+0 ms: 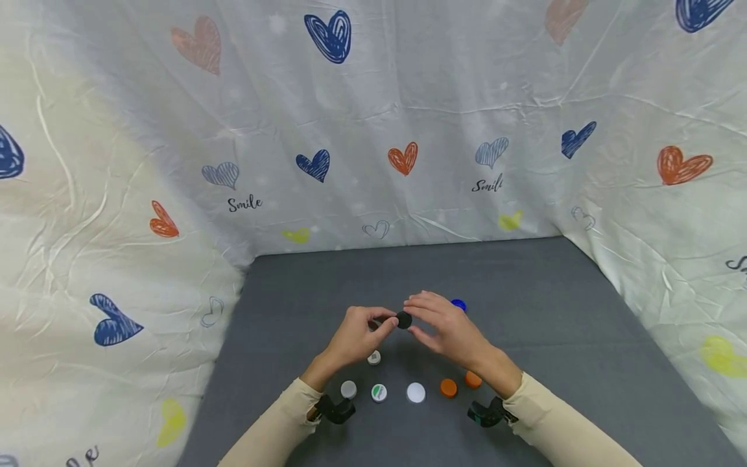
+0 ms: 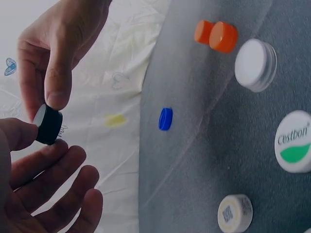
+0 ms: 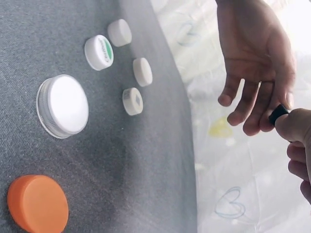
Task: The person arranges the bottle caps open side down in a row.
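Both hands meet above the grey table, holding one black cap between them. The left hand pinches the cap with thumb and fingertip; its other fingers lie loosely spread. The right hand pinches the same cap from the opposite side — thumb and forefinger closed on its edge. The cap is off the table, above a row of caps: white cap, green-labelled cap, two orange caps. A blue cap lies just beyond the right hand.

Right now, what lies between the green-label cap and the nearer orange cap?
One plain white cap lies between the green-label cap and the orange cap, apart from both; the head view shows this.
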`<action>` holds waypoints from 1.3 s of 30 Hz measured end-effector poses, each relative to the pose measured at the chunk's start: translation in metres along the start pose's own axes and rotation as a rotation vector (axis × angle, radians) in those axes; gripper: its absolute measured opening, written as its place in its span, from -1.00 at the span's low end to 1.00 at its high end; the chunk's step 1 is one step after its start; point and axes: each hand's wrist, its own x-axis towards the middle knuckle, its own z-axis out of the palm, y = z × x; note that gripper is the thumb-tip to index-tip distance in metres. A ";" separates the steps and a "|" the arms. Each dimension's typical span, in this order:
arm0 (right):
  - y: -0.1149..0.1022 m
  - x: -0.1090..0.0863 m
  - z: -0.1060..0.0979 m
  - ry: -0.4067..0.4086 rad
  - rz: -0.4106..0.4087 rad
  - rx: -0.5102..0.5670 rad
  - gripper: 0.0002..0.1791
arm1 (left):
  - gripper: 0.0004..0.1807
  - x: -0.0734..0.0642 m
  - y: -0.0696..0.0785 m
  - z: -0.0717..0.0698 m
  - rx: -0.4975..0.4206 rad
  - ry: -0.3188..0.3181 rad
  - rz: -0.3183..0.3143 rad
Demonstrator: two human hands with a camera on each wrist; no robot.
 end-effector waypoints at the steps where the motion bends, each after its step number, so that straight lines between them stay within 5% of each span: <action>1: 0.000 0.000 0.000 -0.001 0.006 -0.004 -0.56 | -0.77 0.000 0.000 0.000 0.010 0.000 0.009; 12: 0.001 -0.010 0.008 0.015 0.102 0.036 -0.60 | -0.64 -0.001 0.001 0.008 0.423 0.113 0.278; 25: 0.004 -0.042 0.046 -0.180 0.249 -0.036 -0.63 | -0.71 -0.006 -0.023 0.040 0.775 -0.103 0.226; 39: 0.006 -0.057 0.072 -0.239 0.223 -0.076 -0.70 | -0.83 -0.013 -0.034 0.064 0.924 -0.180 0.202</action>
